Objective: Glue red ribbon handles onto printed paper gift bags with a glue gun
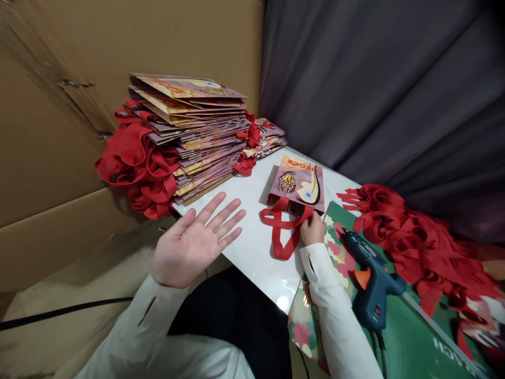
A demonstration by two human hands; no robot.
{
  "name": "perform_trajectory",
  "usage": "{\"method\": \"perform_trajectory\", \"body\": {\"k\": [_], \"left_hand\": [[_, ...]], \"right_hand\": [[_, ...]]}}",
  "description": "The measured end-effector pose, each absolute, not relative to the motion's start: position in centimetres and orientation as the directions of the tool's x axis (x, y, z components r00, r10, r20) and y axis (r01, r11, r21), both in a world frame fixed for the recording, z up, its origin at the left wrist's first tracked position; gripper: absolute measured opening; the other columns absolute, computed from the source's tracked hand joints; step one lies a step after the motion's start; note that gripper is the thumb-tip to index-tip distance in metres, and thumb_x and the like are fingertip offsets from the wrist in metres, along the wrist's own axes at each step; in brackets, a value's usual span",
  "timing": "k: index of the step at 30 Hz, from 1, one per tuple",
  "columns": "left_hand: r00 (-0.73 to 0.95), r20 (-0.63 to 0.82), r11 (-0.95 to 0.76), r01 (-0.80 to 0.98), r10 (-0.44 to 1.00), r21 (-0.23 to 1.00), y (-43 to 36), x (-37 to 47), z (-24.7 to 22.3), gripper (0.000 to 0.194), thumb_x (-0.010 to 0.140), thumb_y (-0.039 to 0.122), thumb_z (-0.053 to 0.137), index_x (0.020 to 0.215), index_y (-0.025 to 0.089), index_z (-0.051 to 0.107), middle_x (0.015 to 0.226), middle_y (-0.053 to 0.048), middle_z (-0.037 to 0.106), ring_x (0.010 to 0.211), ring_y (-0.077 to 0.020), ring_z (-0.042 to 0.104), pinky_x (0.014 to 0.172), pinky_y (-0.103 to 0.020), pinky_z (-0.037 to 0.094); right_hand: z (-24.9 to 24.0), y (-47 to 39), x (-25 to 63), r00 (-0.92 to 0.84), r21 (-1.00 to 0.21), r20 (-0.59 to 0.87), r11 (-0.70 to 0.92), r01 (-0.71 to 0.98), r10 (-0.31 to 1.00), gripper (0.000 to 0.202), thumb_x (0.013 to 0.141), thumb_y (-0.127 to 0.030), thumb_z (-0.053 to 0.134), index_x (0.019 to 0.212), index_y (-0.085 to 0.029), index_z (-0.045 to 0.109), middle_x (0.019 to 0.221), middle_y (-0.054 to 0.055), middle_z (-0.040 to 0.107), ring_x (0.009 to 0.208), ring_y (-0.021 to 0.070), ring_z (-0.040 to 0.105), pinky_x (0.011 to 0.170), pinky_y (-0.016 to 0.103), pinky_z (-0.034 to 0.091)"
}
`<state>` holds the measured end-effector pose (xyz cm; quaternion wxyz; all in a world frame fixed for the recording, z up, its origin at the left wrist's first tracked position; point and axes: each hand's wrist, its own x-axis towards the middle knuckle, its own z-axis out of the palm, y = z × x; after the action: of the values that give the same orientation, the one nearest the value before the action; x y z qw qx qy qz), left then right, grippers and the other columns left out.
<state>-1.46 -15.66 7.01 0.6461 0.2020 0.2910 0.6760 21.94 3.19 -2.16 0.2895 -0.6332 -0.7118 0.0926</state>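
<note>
My left hand (193,242) is held up near the table's front edge, palm showing and fingers spread, with nothing in it. A small paper gift bag (300,181) printed with a butterfly and a face lies flat on the white table. Its red ribbon handles (284,234) hang toward me. My right hand (313,229) has its fingers closed at the bag's near right corner, by the ribbon; the fingertips are partly hidden. To the right of that hand lies a blue glue gun (373,279) with an orange trigger.
A tall stack of folded paper bags (213,142) with red ribbon loops (138,158) stands at the left, a smaller stack (270,139) behind it. Red ribbons (418,242) are heaped at the right on a green printed sheet (414,337). A dark curtain (374,89) borders the back.
</note>
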Motion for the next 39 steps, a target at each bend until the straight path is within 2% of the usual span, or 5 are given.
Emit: {"method": "perform_trajectory", "body": {"k": [9,13,18,27,39], "left_hand": [[-0.004,-0.001,-0.003,-0.835,1.000,0.550,-15.0,0.1,7.6,0.051,0.096,0.057,0.030,0.135,0.036,0.054,0.145,0.000,0.052,0.143,-0.0270,0.034,0.118,-0.053,0.022],[0.065,0.032,0.039,-0.849,0.997,0.527,-14.4,1.5,7.7,0.055,0.096,0.057,0.030,0.139,0.030,0.051,0.144,-0.005,0.053,0.142,-0.0282,0.036,0.119,-0.053,0.017],[0.123,0.064,0.068,-0.830,0.990,0.553,-13.9,2.8,7.5,0.059,0.096,0.058,0.027,0.146,0.030,0.042,0.147,-0.005,0.050,0.147,-0.0254,0.026,0.122,-0.048,0.010],[0.159,0.083,0.082,-0.813,0.984,0.577,-14.3,3.9,6.9,0.063,0.096,0.058,0.024,0.150,0.027,0.035,0.148,-0.007,0.049,0.147,-0.0248,0.025,0.122,-0.047,0.007],[0.139,0.096,0.048,-0.774,0.986,0.631,-14.6,3.3,7.1,0.062,0.095,0.060,0.023,0.147,0.030,0.038,0.150,-0.007,0.045,0.144,-0.0291,0.032,0.118,-0.054,0.019]], "right_hand": [[2.9,-1.1,21.2,0.205,-0.708,0.444,0.201,0.677,0.872,0.031,0.082,-0.022,0.038,0.095,-0.014,0.065,0.090,0.012,0.070,0.078,0.0219,0.063,0.075,0.032,0.048],[5.9,-5.7,19.3,0.024,-0.832,0.453,0.413,0.372,0.891,0.023,0.091,-0.032,0.048,0.095,-0.018,0.065,0.096,0.008,0.066,0.089,0.0201,0.061,0.080,0.032,0.048],[7.5,-9.7,17.7,-0.267,-0.982,0.187,0.187,-0.026,0.945,0.020,0.089,-0.039,0.061,0.096,-0.020,0.066,0.093,0.004,0.067,0.087,0.0172,0.060,0.080,0.032,0.048],[7.1,-9.7,17.9,-0.195,-0.991,0.125,0.113,-0.070,0.973,0.019,0.085,-0.037,0.065,0.081,-0.019,0.064,0.076,0.000,0.061,0.072,0.0137,0.052,0.069,0.029,0.044],[7.4,-10.8,20.0,-0.217,-0.996,0.087,0.077,-0.055,0.972,0.019,0.084,-0.038,0.066,0.080,-0.019,0.064,0.074,0.000,0.060,0.071,0.0139,0.053,0.070,0.028,0.044]]}}
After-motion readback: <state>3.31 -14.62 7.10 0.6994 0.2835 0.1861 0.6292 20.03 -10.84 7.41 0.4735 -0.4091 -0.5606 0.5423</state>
